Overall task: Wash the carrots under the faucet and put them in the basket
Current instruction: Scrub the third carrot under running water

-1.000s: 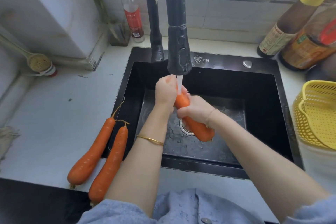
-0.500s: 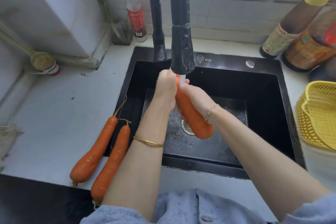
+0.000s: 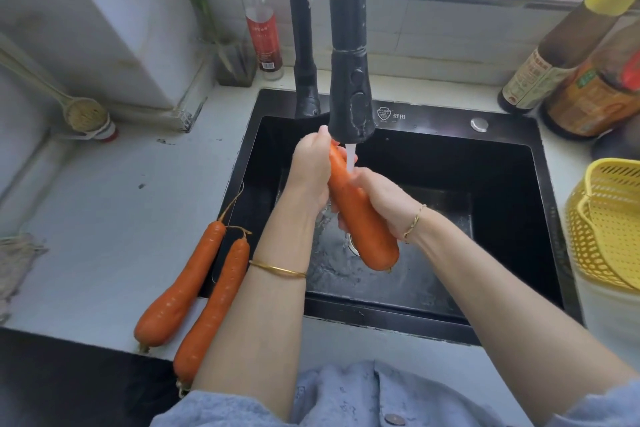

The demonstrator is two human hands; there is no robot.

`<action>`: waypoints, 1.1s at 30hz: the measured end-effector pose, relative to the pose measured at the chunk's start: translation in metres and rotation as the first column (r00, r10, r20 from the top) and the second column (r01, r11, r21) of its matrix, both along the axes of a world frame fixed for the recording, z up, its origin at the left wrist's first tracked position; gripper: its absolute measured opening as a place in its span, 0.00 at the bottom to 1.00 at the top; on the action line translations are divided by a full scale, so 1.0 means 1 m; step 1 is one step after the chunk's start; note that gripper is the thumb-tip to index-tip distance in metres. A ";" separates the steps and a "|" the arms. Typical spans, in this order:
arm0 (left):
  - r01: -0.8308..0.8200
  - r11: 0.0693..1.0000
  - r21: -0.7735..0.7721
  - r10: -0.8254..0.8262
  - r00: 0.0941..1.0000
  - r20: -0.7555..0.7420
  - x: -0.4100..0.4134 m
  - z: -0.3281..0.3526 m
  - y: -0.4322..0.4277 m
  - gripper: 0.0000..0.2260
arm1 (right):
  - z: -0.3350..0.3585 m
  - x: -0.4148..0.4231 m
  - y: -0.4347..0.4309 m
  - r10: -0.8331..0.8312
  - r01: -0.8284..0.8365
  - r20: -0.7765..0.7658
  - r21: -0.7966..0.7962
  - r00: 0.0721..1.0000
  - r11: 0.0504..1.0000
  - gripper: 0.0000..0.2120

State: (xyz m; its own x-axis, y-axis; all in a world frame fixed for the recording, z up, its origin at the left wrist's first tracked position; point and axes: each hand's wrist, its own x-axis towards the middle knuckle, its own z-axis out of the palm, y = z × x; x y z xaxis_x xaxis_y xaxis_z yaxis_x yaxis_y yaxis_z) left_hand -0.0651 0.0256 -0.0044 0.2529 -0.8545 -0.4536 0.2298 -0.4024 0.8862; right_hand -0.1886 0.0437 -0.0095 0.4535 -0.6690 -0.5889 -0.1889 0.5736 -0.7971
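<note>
Pale counter (image 3: pixel 104 218) wraps round a black sink (image 3: pixel 512 184), with bottles (image 3: pixel 554 73) crowded along the back at one and two o'clock. The faucet (image 3: pixel 349 80) hangs over the middle of the basin, and a thin stream of water (image 3: pixel 350 158) falls from it.

Both hands hold one carrot (image 3: pixel 363 222) right under that stream, above the basin and touching nothing else. The left hand (image 3: pixel 311 170) wraps the narrow end just below the spout, fingers curled round it and close together. The right hand (image 3: pixel 384 198) grips the middle from the three o'clock side. Its fingers go behind the carrot, so I can see they are curled but not how tightly. The carrot's long axis runs from eleven o'clock at the spout down to five o'clock, with the thick end hanging free over the drain (image 3: pixel 351 243).

Two more carrots (image 3: pixel 183 284) lie side by side on the counter at eight o'clock, their thin ends reaching over the sink's left rim. They look unwashed to me, so I'd say this is the first one, mid-rinse.

The yellow basket (image 3: pixel 606 225) sits at three o'clock, past the sink's right rim and well apart from the hands. The right hand is nearer to it, so the carry should fall to that hand, thick end leading, once the left lets go.
</note>
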 end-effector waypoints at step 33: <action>-0.184 0.977 -0.106 0.163 0.970 -0.181 0.004 -0.022 -0.006 0.20 | -0.004 -0.004 -0.004 -0.156 0.161 0.040 -0.223 0.987 0.961 0.16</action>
State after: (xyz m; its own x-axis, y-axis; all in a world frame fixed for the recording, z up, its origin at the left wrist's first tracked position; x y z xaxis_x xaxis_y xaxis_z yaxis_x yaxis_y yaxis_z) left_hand -0.0610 0.0200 -0.0265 0.3303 -0.8555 -0.3988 0.4380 -0.2354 0.8676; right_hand -0.1929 0.0401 -0.0134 0.3418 -0.8476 -0.4059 -0.0910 0.4000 -0.9120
